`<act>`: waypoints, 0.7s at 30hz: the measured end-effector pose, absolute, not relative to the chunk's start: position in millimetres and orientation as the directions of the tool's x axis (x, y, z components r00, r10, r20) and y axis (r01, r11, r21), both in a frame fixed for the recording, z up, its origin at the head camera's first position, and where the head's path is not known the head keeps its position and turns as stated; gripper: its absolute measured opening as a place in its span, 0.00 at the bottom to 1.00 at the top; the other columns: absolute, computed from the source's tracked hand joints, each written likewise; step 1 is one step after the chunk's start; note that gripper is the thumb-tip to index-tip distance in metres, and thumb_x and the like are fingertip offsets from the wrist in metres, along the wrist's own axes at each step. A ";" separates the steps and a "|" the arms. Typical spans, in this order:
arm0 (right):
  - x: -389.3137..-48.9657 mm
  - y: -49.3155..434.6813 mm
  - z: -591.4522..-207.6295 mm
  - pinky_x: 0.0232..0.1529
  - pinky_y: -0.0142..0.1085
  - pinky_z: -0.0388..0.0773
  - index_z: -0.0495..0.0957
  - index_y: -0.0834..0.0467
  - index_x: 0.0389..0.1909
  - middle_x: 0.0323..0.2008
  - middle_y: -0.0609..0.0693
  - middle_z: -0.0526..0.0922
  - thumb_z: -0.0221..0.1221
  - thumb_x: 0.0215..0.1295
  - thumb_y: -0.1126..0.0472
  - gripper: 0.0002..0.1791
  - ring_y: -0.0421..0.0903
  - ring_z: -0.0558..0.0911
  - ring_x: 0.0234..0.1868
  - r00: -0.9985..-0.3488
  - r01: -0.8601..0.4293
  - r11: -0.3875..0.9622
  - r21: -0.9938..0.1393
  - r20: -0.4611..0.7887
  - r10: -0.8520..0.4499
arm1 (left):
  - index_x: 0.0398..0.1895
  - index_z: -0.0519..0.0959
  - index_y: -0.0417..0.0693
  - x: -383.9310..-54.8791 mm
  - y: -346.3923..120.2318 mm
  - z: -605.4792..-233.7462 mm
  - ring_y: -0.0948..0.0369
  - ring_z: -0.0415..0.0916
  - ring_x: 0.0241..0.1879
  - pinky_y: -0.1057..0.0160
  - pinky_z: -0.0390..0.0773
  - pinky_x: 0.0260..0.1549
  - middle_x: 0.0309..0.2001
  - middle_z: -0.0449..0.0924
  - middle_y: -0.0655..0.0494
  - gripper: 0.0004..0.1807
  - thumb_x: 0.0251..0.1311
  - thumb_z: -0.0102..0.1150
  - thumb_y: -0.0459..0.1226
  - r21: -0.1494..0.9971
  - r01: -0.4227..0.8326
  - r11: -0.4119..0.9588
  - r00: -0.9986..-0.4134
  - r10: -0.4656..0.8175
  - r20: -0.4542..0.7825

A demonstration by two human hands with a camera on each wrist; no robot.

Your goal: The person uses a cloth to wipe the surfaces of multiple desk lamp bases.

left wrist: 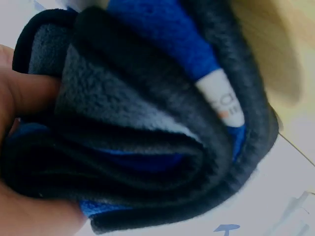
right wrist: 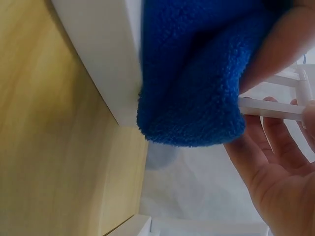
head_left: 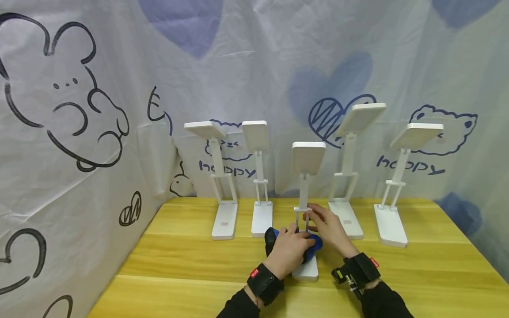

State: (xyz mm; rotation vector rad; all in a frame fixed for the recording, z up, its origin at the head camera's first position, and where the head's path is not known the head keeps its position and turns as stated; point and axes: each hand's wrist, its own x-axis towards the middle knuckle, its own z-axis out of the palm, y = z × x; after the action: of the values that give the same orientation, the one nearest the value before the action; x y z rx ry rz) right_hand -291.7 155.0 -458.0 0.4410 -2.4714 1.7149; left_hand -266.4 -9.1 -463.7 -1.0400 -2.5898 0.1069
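A white folding desk lamp (head_left: 308,158) stands at the front middle of the wooden table, its panel raised on a hinged stem. My left hand (head_left: 289,248) grips a folded blue and grey cloth (head_left: 316,242) with black edging over the lamp's white base (head_left: 306,271). In the left wrist view the cloth (left wrist: 123,93) is bunched between thumb and fingers, and a white tag shows on it. My right hand (head_left: 328,227) holds the lamp's lower struts from the right. The right wrist view shows its fingers behind a strut (right wrist: 275,108) and the thumb in front.
Two more white lamps (head_left: 224,221) (head_left: 262,219) stand upright to the left, and two others (head_left: 345,218) (head_left: 391,226) to the right. Behind the wooden table (head_left: 171,265) hangs a printed curtain (head_left: 258,66), which also runs along the left side.
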 end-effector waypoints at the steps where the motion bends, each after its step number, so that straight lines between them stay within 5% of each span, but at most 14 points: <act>1: -291.5 155.2 -457.9 0.50 0.44 0.83 0.66 0.57 0.70 0.53 0.65 0.79 0.45 0.77 0.51 0.26 0.60 0.79 0.56 -0.954 -0.289 0.328 -0.900 0.240 -0.180 | 0.46 0.85 0.72 -266.0 -9.2 -463.2 0.58 0.72 0.47 0.62 0.68 0.34 0.51 0.83 0.68 0.15 0.59 0.67 0.40 -0.202 0.667 0.717 -0.659 0.694 0.288; 21: -291.5 155.9 -458.2 0.49 0.39 0.83 0.66 0.59 0.70 0.53 0.67 0.78 0.45 0.77 0.52 0.26 0.61 0.79 0.57 -0.949 -0.301 0.314 -0.900 0.252 -0.188 | 0.55 0.81 0.73 -241.8 -36.8 -452.8 0.62 0.72 0.50 0.66 0.69 0.39 0.56 0.80 0.73 0.26 0.59 0.64 0.32 -0.039 0.849 0.527 -0.517 0.844 0.143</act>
State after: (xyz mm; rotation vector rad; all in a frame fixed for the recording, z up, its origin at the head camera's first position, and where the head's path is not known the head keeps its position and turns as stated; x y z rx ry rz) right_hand -291.5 155.9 -458.2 0.4601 -2.4632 1.7228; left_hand -241.8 -36.8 -452.8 -1.4605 -2.6165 -0.0534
